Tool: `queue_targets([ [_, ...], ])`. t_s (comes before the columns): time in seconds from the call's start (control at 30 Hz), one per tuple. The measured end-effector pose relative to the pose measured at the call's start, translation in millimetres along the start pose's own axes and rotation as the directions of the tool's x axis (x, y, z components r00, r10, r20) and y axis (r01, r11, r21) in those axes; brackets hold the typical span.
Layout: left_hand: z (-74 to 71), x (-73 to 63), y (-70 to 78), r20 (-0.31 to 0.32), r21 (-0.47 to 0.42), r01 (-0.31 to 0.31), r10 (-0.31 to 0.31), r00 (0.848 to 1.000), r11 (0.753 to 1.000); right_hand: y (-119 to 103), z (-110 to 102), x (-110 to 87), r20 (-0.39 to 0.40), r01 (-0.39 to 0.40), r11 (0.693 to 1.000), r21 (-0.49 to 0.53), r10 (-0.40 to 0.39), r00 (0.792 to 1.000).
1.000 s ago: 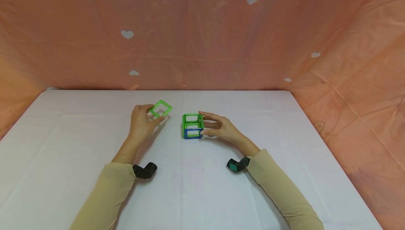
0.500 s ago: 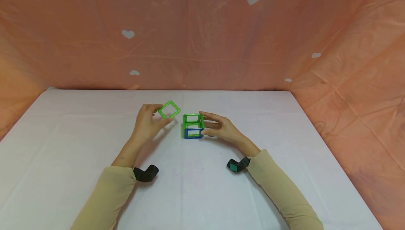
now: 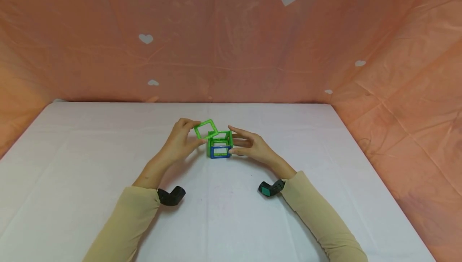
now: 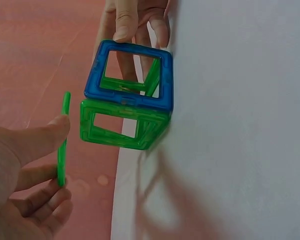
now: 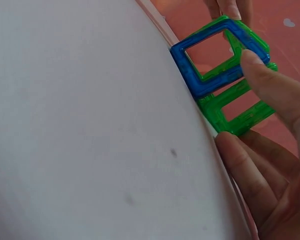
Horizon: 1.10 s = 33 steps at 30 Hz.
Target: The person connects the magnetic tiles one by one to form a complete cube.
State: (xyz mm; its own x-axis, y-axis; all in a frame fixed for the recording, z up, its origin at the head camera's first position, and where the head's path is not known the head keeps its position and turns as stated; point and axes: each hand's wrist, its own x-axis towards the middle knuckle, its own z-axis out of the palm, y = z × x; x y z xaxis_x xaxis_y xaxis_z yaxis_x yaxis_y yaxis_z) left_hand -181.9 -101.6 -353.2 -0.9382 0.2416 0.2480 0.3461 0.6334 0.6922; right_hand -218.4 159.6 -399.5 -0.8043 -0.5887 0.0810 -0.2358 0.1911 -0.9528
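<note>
My left hand (image 3: 179, 138) pinches a green square magnetic tile (image 3: 214, 126) by its edges, between thumb and fingers. In the head view this tile is tilted and overlaps the top left of a small open-topped box of magnetic tiles (image 3: 221, 147). From the left wrist, the held tile (image 4: 62, 155) shows edge-on, apart from the box. The box stands on the table, with a blue tile (image 4: 165, 75) in front and green tiles (image 4: 90, 137) elsewhere. My right hand (image 3: 254, 146) holds the box from its right side, thumb on the blue tile's edge and fingers behind.
A white cloth covers the table (image 3: 223, 222). An orange curtain (image 3: 231, 45) with pale hearts hangs behind it and along the sides. Black wrist cameras (image 3: 171, 196) stick out inward from both beige sleeves (image 3: 122, 222).
The left hand has moved right with the green tile, from well left of the box to its top left, turning the tile a little. Right hand and box have stayed in place.
</note>
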Motion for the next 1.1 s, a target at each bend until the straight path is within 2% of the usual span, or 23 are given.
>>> queue_targets([
  [0.13, 1.1, 1.5, 2.7, 0.011, 0.004, -0.036, 0.036, 0.999, 0.999, 0.0, -0.1, 0.0, -0.009, -0.020, 1.000, -0.017, 0.020, 1.000],
  [0.33, 0.7, 4.7, 7.9, 0.077, -0.008, -0.063, 0.063, 0.995, 0.998, -0.1, 0.0, 0.0, -0.008, -0.017, 1.000, -0.021, 0.017, 1.000],
  [0.6, 1.5, 8.6, 11.8, 0.153, -0.025, -0.146, 0.148, 0.977, 0.989, 0.5, 0.3, 0.6, -0.019, -0.007, 0.999, -0.054, 0.006, 1.000],
  [1.1, 6.2, 17.3, 13.5, 0.234, 0.007, -0.194, 0.187, 0.954, 0.981, 0.8, -0.3, 1.0, -0.009, -0.020, 0.999, -0.032, 0.020, 1.000],
])
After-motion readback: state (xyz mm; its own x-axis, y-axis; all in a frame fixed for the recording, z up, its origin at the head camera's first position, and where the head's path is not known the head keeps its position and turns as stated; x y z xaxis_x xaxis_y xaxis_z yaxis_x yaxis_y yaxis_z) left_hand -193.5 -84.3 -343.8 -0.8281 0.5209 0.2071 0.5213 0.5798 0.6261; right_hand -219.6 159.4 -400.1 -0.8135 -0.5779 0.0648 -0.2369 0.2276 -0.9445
